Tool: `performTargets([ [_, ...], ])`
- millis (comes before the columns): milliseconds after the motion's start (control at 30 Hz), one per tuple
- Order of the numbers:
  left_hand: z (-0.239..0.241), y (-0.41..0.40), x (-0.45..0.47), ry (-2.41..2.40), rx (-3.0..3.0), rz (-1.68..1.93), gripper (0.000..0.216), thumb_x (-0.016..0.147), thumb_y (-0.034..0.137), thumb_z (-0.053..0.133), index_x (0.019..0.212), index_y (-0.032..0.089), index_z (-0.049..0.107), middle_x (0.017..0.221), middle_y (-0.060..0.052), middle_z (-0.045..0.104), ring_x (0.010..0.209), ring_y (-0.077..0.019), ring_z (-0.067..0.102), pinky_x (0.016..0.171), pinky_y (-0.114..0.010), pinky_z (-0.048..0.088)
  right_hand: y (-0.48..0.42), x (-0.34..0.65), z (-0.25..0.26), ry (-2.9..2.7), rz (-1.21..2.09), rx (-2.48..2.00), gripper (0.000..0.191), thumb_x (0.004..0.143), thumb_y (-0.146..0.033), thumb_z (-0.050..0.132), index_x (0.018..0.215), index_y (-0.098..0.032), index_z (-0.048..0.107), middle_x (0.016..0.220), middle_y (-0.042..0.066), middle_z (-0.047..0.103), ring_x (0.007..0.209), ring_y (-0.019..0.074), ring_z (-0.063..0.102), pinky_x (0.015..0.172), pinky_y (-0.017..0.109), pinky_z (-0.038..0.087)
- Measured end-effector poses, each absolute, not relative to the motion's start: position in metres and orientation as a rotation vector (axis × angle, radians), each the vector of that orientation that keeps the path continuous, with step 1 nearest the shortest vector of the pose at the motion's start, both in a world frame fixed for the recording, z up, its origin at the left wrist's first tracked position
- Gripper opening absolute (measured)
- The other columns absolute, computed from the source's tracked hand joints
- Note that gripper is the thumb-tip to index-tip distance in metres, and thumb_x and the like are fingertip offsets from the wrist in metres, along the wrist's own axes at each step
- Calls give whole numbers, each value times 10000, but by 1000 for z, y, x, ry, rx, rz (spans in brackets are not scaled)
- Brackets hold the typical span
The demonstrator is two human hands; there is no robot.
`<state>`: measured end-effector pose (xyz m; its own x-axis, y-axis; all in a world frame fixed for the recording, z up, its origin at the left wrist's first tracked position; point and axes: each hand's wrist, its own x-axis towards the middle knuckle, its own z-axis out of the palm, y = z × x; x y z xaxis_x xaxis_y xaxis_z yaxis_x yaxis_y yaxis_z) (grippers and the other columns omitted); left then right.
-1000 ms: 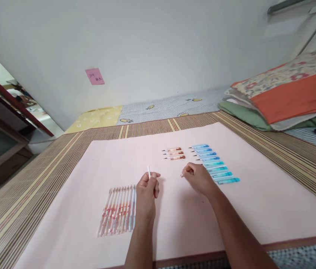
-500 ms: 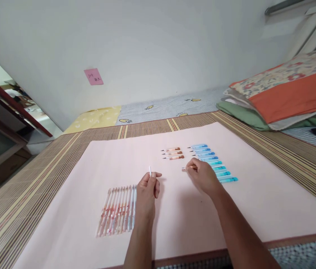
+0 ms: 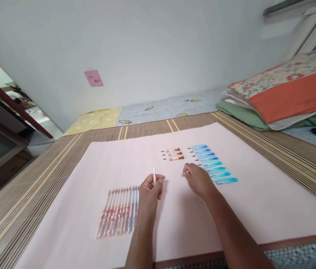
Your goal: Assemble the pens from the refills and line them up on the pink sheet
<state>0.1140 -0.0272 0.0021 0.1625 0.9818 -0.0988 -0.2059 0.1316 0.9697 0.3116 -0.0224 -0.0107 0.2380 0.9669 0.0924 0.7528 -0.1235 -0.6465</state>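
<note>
My left hand (image 3: 150, 194) is closed round a thin white pen refill (image 3: 154, 175) that sticks up from between thumb and fingers. My right hand (image 3: 198, 180) is curled in a pinch on a small pen piece whose tip shows at its left; I cannot name it for sure. Both hover over a pale pink sheet (image 3: 90, 179). Three brown pen halves (image 3: 174, 153) lie just beyond my hands. A row of several blue pen halves (image 3: 212, 163) lies right of my right hand. A row of clear patterned pen barrels (image 3: 118, 212) lies left of my left wrist.
The pink sheet lies on a striped woven mat (image 3: 29, 175) on a bed. Folded bedding and an orange pillow (image 3: 287, 93) are stacked at the right. A pink note (image 3: 93, 78) is stuck on the white wall. A dark wooden frame (image 3: 3, 112) stands at the left.
My right hand reached toward the brown pen halves, then drew back down near the sheet's middle. My left hand shifted slightly right with the white refill.
</note>
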Motion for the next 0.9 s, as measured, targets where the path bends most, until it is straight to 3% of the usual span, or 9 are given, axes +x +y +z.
performTargets([
  [300,0,-26,115,1020,1025,1110,288,750,419,742,849,165,651,497,80,416,448,-57,317,478,-203,210,-21,311,-18,-1498,537,-1798,139,776,-74,507,774,-204,557,784,13,614,690,166,507,636,286,314],
  [433,-2,-25,116,1023,1045,1142,310,729,409,770,889,167,662,527,73,458,459,-60,341,475,-196,238,-23,311,-8,-1355,921,-1397,29,803,-204,593,832,-204,596,711,-21,565,633,145,478,600,277,335],
  [600,4,-27,119,978,1084,1231,364,670,373,836,941,167,707,631,50,519,516,-65,387,491,-195,301,-27,293,-3,-1134,1430,-919,122,829,-286,666,862,-201,585,602,-54,479,556,113,400,553,259,283],
  [767,16,-35,117,954,1180,1242,233,739,345,806,857,160,726,631,29,541,568,-91,443,542,-215,369,-28,260,-9,-870,1748,-596,129,793,-245,692,843,-188,587,707,-14,562,598,105,458,589,245,306],
  [900,19,-38,112,973,1319,1258,160,810,326,750,852,175,720,708,9,565,649,-127,502,595,-247,414,-27,246,-17,-762,1793,-498,163,774,-204,652,935,-183,658,787,9,602,652,124,501,604,251,343],
])
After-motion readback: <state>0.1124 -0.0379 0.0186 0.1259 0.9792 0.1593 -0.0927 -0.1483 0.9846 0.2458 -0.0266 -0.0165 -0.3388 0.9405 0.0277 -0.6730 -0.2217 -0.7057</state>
